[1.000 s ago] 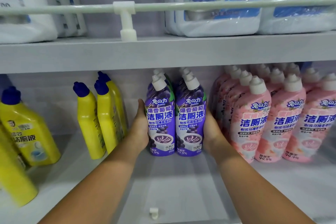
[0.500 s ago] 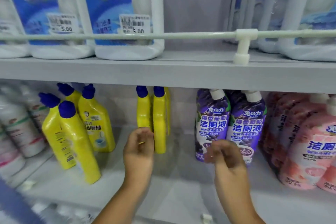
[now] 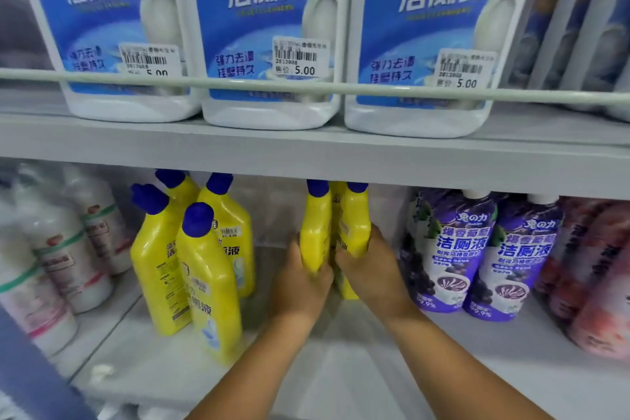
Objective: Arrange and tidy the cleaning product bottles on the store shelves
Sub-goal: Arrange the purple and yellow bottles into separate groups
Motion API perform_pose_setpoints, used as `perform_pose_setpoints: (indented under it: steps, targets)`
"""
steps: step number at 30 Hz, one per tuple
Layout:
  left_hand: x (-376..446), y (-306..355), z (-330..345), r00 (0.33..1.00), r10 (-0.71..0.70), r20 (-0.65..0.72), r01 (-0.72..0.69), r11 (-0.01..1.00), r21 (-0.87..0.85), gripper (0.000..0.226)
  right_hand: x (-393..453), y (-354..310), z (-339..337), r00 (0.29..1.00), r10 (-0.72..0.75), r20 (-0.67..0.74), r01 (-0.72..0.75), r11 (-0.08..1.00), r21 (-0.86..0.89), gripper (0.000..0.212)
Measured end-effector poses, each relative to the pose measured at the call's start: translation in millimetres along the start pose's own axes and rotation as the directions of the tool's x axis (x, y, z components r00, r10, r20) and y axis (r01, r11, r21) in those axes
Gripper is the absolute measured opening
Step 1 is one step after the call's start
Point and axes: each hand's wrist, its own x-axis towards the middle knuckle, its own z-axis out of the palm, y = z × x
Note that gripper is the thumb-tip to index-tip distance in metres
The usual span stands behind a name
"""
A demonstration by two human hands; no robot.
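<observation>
**Top-heavy pair could tip**

We grip two yellow bottles (image 3: 315, 235) mid-shelf (image 3: 341, 361), left hand (image 3: 300, 286) curled round one, right hand (image 3: 370, 269) round the other. Our hold is low; a quick shove may topple them into the purple bottles (image 3: 453, 252) close on the right.

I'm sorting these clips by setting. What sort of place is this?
Most likely a shop aisle for household cleaners. Barcode price stickers reading 5.00 sit on the white bottles, a guard rail runs along the upper shelf, and many identical yellow bottles stand in rows below.
</observation>
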Motion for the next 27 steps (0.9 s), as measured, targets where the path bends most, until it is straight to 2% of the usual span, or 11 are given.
perform_pose_setpoints:
  steps: [3,5,7,10,12,17,19,21,27]
  targets:
    - [-28.1,-14.9,-11.3,1.000,-0.006,-0.028,0.003,0.997,-0.080,0.028,-17.7,-1.9,-6.0,0.996,0.078,-0.042,-0.077,0.997,0.015,0.010]
    - [-52.5,-24.3,-25.1,1.000,0.009,-0.021,-0.011,0.995,-0.103,0.037,-34.9,-0.1,-15.5,0.991,0.128,-0.037,-0.125,0.989,0.073,0.020]
    - [-70.7,-32.7,-35.7,1.000,-0.009,0.013,0.011,0.991,-0.135,0.034,-53.5,5.8,-28.6,0.991,0.129,-0.042,-0.127,0.990,0.067,0.025]
    - [-88.2,-38.8,-44.3,0.999,0.000,-0.054,-0.007,0.992,-0.123,0.045,-78.5,14.6,-57.8,0.982,0.163,-0.099,-0.154,0.983,0.097,0.029]
    - [-94.8,-40.7,-46.4,0.994,-0.016,-0.104,0.003,0.991,-0.131,0.056,-90.9,20.5,-85.5,0.983,0.134,-0.129,-0.126,0.990,0.067,0.033]
    - [-113.6,-40.8,-51.9,0.982,-0.079,-0.173,0.038,0.973,-0.227,0.063,-106.2,48.6,-151.9,0.977,0.090,-0.194,-0.101,0.994,-0.049,0.028]
    - [-119.9,-36.3,-54.8,0.980,-0.082,-0.182,0.041,0.975,-0.218,0.062,-106.7,65.1,-167.0,0.978,0.101,-0.182,-0.121,0.988,-0.101,0.029]
    - [-120.2,-36.7,-55.5,0.979,-0.088,-0.184,0.049,0.977,-0.207,0.061,-106.9,75.1,-174.5,0.973,0.124,-0.196,-0.142,0.986,-0.082,0.032]
    - [-116.5,-33.9,-48.7,0.982,-0.081,-0.173,0.043,0.977,-0.210,0.043,-101.8,76.7,-174.7,0.983,0.042,-0.180,-0.044,0.999,-0.005,0.030]
